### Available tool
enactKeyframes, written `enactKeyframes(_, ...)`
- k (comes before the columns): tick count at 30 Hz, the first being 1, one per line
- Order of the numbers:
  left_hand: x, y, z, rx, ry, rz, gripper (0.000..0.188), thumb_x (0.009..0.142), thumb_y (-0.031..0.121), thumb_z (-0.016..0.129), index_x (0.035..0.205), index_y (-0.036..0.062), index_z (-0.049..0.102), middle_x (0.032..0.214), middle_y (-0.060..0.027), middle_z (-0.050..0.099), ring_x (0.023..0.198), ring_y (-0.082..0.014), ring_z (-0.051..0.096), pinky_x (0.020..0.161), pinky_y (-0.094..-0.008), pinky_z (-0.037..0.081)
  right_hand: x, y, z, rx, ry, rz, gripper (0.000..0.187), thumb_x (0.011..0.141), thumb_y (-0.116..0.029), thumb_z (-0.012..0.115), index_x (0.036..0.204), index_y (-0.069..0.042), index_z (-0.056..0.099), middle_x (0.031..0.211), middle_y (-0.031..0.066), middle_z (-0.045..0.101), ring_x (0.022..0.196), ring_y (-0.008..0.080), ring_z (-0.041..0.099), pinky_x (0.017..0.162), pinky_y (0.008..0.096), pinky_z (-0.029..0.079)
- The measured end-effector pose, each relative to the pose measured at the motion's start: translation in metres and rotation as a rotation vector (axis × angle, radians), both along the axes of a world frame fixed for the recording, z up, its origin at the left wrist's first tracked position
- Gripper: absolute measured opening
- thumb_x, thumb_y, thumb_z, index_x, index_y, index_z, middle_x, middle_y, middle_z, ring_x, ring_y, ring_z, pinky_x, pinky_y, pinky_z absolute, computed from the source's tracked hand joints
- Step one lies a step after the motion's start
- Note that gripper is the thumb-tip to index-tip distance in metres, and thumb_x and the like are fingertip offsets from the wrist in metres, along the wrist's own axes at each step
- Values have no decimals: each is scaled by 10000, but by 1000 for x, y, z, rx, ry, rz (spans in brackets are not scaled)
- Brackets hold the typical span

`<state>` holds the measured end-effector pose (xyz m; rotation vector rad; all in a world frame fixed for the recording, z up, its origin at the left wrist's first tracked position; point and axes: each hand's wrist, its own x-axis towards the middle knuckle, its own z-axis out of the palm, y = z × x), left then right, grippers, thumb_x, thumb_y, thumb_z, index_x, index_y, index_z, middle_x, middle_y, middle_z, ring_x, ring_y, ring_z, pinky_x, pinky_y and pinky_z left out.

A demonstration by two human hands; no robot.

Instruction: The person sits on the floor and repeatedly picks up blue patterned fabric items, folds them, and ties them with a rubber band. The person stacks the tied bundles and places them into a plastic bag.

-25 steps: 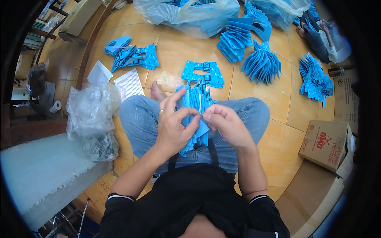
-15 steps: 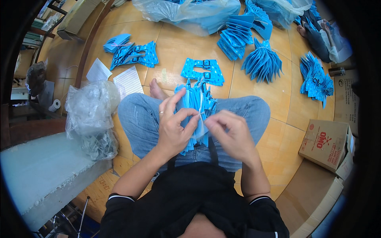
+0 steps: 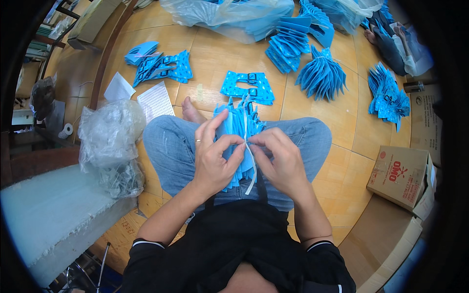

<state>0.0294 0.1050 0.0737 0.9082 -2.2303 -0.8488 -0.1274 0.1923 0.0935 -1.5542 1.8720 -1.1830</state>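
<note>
A bundle of blue fabric pieces (image 3: 238, 167) stands on edge between my crossed legs. A thin white strip (image 3: 252, 168) runs over its top, one end hanging down toward my lap. My left hand (image 3: 215, 155) pinches the strip between thumb and forefinger, its other fingers raised along the bundle. From the right, my right hand (image 3: 281, 158) pinches the strip at the same spot, fingertips almost touching those of the left. Just beyond the bundle, a flat stack of blue patterned pieces with black buckles (image 3: 249, 88) lies on the floor.
More blue stacks (image 3: 166, 67) lie at the far left; a tied bundle (image 3: 321, 75) sits at the far right. Filled plastic bags (image 3: 229, 19) line the back. Clear plastic (image 3: 107, 136) is at left, a cardboard box (image 3: 398, 173) at right. Another person's legs (image 3: 388, 41) show top right.
My right hand has come in to the strip and now pinches it beside my left fingertips. The strip's loose end now hangs down in view. My left hand has stayed in place.
</note>
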Motion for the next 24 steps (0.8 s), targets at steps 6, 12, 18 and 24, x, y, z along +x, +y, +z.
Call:
enactKeyframes(6, 2, 1, 0, -26, -9, -11, 102, 788, 130, 751, 877, 91, 719, 1400, -171, 498, 1243, -341, 447, 1029, -446, 389, -1, 1, 1, 47, -52, 13, 157, 830, 0, 702, 985, 0, 679, 942, 108, 631, 774, 217, 659, 656, 301, 544)
enactKeyframes(12, 4, 0, 2, -28, -21, -10, 110, 780, 133, 755, 876, 92, 720, 1398, -171, 499, 1246, -345, 447, 1023, -447, 396, -1, -1, 2, 38, -85, 46, 165, 829, -2, 704, 993, -1, 684, 944, 112, 625, 789, 214, 654, 660, 293, 541)
enactKeyframes(18, 4, 1, 4, -26, -22, -16, 111, 763, 128, 754, 865, 98, 722, 1398, -167, 500, 1242, -345, 450, 1015, -442, 401, 1, 0, 2, 54, -171, 14, 143, 821, -11, 706, 957, -4, 663, 930, 112, 624, 796, 243, 649, 662, 314, 531)
enactKeyframes(24, 1, 2, 5, -41, -30, -32, 130, 750, 120, 750, 871, 93, 711, 1396, -175, 496, 1245, -359, 447, 1030, -442, 381, 0, -5, -5, -165, -29, 51, 197, 771, 22, 713, 905, -23, 576, 868, 111, 630, 754, 273, 642, 641, 349, 519)
